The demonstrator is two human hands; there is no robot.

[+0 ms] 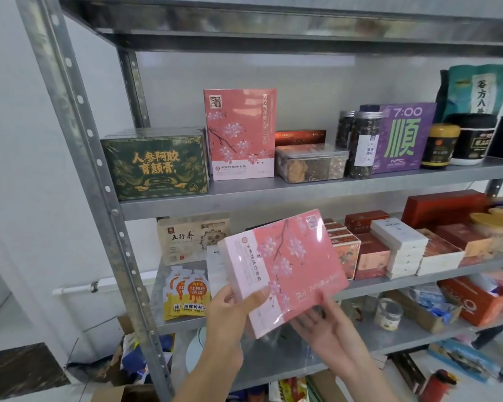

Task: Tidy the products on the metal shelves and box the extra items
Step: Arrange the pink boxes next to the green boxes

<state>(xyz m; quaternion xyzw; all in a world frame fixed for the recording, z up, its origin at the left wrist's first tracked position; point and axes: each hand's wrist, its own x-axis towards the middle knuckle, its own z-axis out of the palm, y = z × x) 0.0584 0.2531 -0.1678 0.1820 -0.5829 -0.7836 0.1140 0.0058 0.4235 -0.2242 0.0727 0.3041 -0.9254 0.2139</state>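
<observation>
Pink box: I see it tilted, in the air before the middle shelf.
Left hand: grips its lower-left corner, thumb on the front.
Right hand: fingers flat beneath its lower edge, supporting.
Twin box: upright on the upper shelf.

Two pink boxes, two silver-lidded jars

Two bare hands, left hand, right hand, uncovered forearms
</observation>
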